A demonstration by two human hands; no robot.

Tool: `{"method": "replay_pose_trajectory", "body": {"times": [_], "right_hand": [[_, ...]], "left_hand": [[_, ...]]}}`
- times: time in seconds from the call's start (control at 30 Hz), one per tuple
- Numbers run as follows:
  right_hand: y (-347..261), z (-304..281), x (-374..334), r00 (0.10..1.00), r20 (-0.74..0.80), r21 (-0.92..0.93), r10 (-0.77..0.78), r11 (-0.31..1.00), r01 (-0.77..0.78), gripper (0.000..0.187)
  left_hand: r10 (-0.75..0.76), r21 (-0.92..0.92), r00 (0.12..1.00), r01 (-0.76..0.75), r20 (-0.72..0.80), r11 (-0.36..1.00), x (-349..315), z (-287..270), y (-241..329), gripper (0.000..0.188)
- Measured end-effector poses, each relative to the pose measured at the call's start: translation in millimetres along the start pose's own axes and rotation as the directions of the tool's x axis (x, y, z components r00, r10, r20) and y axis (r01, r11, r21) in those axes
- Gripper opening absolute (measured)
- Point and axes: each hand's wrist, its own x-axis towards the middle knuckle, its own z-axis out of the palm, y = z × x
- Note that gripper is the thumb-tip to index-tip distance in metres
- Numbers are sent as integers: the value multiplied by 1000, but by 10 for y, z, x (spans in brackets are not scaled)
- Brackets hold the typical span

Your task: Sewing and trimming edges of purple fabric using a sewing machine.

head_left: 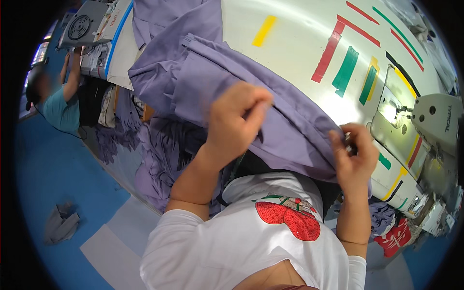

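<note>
Item: lilac fabric [251, 92], draped over the near edge of my white surface [299, 43], with more of it heaped below toward the floor. My left hand [237, 121] is closed, pinching a fold of the fabric; my right hand [355, 154] is closed on its lower edge. Adjacent: coloured tape strips [345, 70] on the surface, sewing machine [435, 118] at right.

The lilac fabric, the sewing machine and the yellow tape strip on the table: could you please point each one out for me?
lilac fabric [290, 130], head view, on the folded stretch between the two hands.
sewing machine [437, 121], head view, on its white head.
yellow tape strip [264, 31], head view, on its middle.
</note>
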Motion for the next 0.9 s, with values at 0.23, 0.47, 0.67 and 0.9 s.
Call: {"method": "replay_pose_trajectory", "body": {"times": [0.23,0.47,0.67,0.9], "right_hand": [[125,51,-333,943,208,-270,-260,911,311,34],[152,98,-436,927,187,-180,-324,917,357,27],[43,143,-489,894,259,-39,-365,921,387,33],[22,38,-456,930,270,65,-249,968,241,37]], "left_hand": [[-362,-188,769,520,526,833,-224,192,336,16],[-604,-386,616,788,506,479,-371,288,346,28],[-653,-436,686,719,320,541,-216,440,362,24],[-656,-366,699,711,283,600,-184,497,337,16]]}}
